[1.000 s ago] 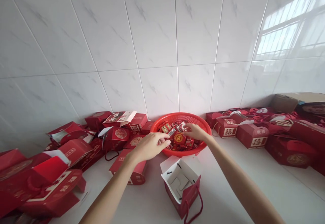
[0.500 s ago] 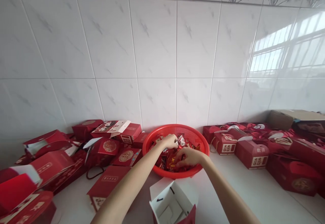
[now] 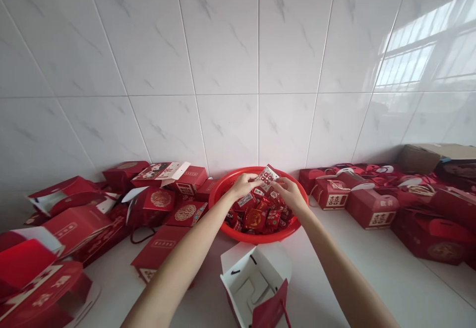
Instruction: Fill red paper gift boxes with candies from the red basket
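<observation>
Over the red plastic basket (image 3: 260, 238), a small white packet with a red pattern (image 3: 267, 175) is raised between my two hands. My left hand (image 3: 243, 186) pinches its left side, and my right hand (image 3: 290, 194) has fingers closed at its right edge. Beneath them the basket holds many red-wrapped candies (image 3: 255, 218), some with gold or white print. In front of the basket stands an open red gift box (image 3: 256, 281) with a white inside. Its flaps are spread, and no candies show inside it.
Red gift boxes (image 3: 161, 248) crowd the left side, some with lifted flaps. More closed boxes with handles (image 3: 372, 209) fill the right, with a brown cardboard box (image 3: 420, 162) behind. A tiled wall (image 3: 230, 124) rises directly behind the basket.
Both hands have come up out of the candies toward the basket's back, bringing the patterned packet between them. The view has tilted downward, and more of the open box shows.
</observation>
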A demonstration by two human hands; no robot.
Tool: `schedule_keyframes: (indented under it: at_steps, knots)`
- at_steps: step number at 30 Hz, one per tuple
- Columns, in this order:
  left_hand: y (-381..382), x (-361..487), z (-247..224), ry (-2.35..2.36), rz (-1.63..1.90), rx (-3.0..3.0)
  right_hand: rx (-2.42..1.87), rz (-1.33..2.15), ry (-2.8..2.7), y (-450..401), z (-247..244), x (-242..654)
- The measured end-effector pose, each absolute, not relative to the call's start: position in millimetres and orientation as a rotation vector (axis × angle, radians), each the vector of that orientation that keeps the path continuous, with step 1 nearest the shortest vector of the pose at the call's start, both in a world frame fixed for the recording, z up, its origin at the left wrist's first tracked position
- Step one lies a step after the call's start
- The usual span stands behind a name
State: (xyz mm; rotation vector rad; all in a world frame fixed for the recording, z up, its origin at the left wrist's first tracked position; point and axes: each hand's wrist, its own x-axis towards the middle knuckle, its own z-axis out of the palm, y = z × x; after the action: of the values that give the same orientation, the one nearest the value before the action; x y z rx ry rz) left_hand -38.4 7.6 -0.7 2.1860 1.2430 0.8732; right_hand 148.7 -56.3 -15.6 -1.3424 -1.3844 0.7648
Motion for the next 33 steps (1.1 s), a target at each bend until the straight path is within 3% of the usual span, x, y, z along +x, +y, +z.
schedule_keyframes:
  at_steps: [6,17,23,33]
  knots:
    - [6,-37,-3,1.455,0.843,2.284,-1.373,0.754,-1.12,-55,-18,157]
    - [20,32,-13,1.252,0.389,2.406,-1.362,0.719,-1.071,-46,-26,159]
    - [35,20,-12,1.186,0.46,2.168,-1.349,0.751,-1.039,-45,-26,159]
    - [19,-11,22,0.904,0.913,1.617,-1.244,0.879,-1.009,-52,-17,156]
